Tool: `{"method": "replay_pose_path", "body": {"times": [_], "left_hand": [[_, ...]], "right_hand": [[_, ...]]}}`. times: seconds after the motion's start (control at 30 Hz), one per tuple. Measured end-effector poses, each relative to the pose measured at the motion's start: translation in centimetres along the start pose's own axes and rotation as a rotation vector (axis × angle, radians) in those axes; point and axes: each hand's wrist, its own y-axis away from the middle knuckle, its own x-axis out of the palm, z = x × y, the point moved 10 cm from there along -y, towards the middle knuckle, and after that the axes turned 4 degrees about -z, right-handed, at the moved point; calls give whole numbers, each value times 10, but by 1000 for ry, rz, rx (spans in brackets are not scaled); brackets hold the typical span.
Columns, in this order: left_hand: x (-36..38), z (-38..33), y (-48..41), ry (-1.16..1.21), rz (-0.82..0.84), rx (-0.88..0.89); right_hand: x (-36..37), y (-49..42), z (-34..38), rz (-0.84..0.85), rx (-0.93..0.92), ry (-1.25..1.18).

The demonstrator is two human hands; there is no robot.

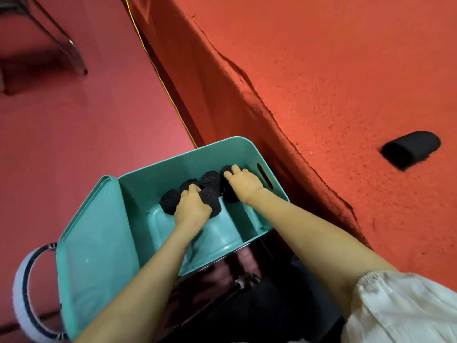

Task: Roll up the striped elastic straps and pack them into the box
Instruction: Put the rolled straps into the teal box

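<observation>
Inside the teal plastic box (153,179), against its far wall, stood a cluster of dark rolled elastic straps (210,178). They were on end and packed touching one another. About five were counted, though the hands covered part of the row. Stripes could not be made out from this view, and the rolls read as plain black.

Left hand (191,206): grip closed, fingers curled over the top of the front roll (214,206) near the middle of the cluster.

Right hand (243,183): grip likewise clamped, fingers bent over the end roll (228,196) on the side with the slotted handle. Pressing down or lifting could not be told apart.

One more dark rolled strap (410,148) lay on its side on the red felt-covered surface (346,95), well apart from the box and touched by neither hand. The teal lid (99,243) leaned against the box's left side.

Handling, as a judgement:
- The rolls looked light, soft and springy.
- The woven elastic should give plenty of friction, so slipping is unlikely, and nothing about them seems fragile.
- The main risk is unwinding, since a roll let go loosely would probably spring open.
- The best hold is likely around the circumference, with the thumb over the loose tail and a light squeeze.
- Each roll should then go in with its tail pressed against a neighbour or the wall.

Packing appeared mostly done, with the loose roll on the surface yet to go in.
</observation>
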Motion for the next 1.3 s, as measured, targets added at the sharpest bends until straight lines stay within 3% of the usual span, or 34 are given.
{"method": "replay_pose_path", "body": {"times": [0.17, 0.37, 0.47, 0.57, 0.9, 1.3], "left_hand": [[-3, 34, 13, 130, -50, -136], [-15, 87, 24, 272, -192, -534], [-16, 92, 33, 321, -307, -667], [-24, 101, 38, 395, -410, -724], [-24, 109, 24, 380, -493, -701], [-18, 109, -2, -48, -395, -417]], "right_hand": [[-1, -2, -9, 10, 19, -64], [-7, -1, 9, -92, -94, 18], [-15, 0, 26, -178, -243, -3], [-11, -1, 46, -144, -433, 41], [8, -13, 68, -88, -487, 21], [18, -9, 68, -51, -483, 1]]}}
